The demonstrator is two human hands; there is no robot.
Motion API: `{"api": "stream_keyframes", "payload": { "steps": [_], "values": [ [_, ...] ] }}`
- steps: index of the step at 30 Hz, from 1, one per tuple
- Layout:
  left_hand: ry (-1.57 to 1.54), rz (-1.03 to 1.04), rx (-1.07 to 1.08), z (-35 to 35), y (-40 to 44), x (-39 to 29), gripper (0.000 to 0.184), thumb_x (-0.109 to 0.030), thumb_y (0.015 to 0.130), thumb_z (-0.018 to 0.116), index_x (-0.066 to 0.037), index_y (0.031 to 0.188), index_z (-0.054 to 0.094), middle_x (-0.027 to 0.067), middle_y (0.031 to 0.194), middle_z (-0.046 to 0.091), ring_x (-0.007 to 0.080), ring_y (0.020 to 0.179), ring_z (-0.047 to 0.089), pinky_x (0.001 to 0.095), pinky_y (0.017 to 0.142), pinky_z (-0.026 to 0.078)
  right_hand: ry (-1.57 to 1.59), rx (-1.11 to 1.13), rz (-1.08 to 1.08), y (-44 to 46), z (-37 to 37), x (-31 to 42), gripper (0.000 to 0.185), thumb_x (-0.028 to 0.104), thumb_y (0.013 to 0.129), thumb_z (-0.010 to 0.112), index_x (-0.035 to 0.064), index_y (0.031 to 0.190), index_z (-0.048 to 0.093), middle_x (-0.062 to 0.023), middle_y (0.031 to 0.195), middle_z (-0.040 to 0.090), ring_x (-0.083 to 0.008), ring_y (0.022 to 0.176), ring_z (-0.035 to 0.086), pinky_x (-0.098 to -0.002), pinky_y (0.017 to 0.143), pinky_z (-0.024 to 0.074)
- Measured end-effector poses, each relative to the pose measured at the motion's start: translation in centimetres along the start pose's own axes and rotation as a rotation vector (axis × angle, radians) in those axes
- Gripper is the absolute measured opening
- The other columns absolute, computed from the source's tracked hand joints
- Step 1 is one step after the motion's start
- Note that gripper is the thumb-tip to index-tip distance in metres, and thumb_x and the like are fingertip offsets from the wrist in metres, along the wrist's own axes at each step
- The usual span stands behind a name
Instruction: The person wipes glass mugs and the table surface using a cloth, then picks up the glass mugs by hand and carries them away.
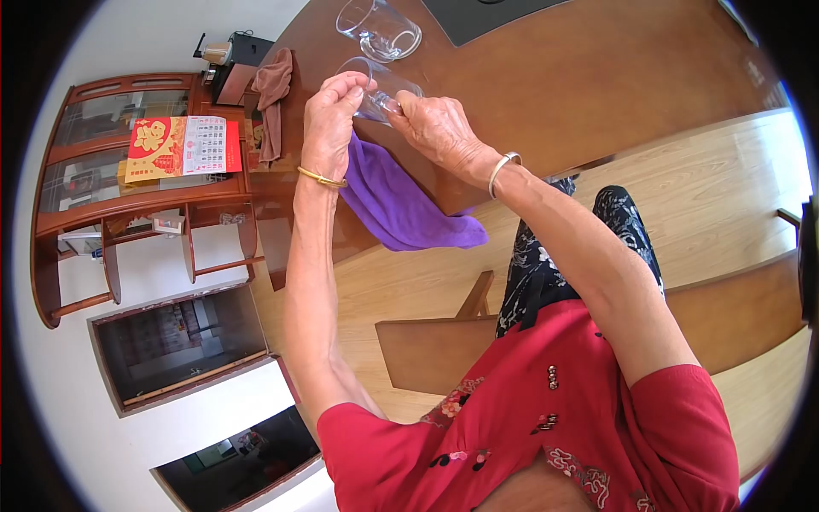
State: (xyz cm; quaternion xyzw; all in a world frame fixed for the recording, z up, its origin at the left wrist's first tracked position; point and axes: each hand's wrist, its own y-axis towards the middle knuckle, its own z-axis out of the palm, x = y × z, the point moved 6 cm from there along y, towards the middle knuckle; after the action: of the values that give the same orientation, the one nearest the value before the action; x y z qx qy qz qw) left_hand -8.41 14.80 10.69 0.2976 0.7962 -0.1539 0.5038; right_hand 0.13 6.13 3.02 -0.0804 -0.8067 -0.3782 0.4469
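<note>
My right hand (439, 132) grips a clear glass mug (397, 81) near its base and handle, with the mug tilted over the table edge. Closed at the mug's rim are the fingers of my left hand (331, 119), which wears a gold bracelet on the wrist. A purple cloth (409, 209) hangs from beside my left palm, just under the mug, and drapes past the table edge. Its upper end is hidden by my hands and the glass. Another clear glass mug (384, 34) with a handle lies farther in on the table.
The brown wooden table (614, 77) bears a dark mat (478, 21) at its far side. A pinkish-brown cloth (273, 81) lies at the left, by a dark box-shaped appliance (235, 81). A wooden cabinet (111, 226) with a calendar (183, 147) stands left. A wooden bench (435, 354) is behind me.
</note>
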Motion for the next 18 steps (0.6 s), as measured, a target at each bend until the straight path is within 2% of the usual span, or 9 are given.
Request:
{"api": "stream_keyframes", "payload": {
  "steps": [18],
  "values": [
    [-0.042,0.041,-0.017,-0.1,0.3,0.5,0.013,0.002,0.091,0.052,0.003,0.098,0.062,0.0029,0.100,0.058,0.0096,0.094,0.050,0.0230,0.091,0.036,-0.033,0.017,0.020,0.0,0.2,-0.1,0.030,0.030,0.094,0.051,0.0047,0.079,0.054,-0.0186,0.060,0.059,-0.0393,0.059,0.059,-0.0472,0.055,0.0484]
  ]
}}
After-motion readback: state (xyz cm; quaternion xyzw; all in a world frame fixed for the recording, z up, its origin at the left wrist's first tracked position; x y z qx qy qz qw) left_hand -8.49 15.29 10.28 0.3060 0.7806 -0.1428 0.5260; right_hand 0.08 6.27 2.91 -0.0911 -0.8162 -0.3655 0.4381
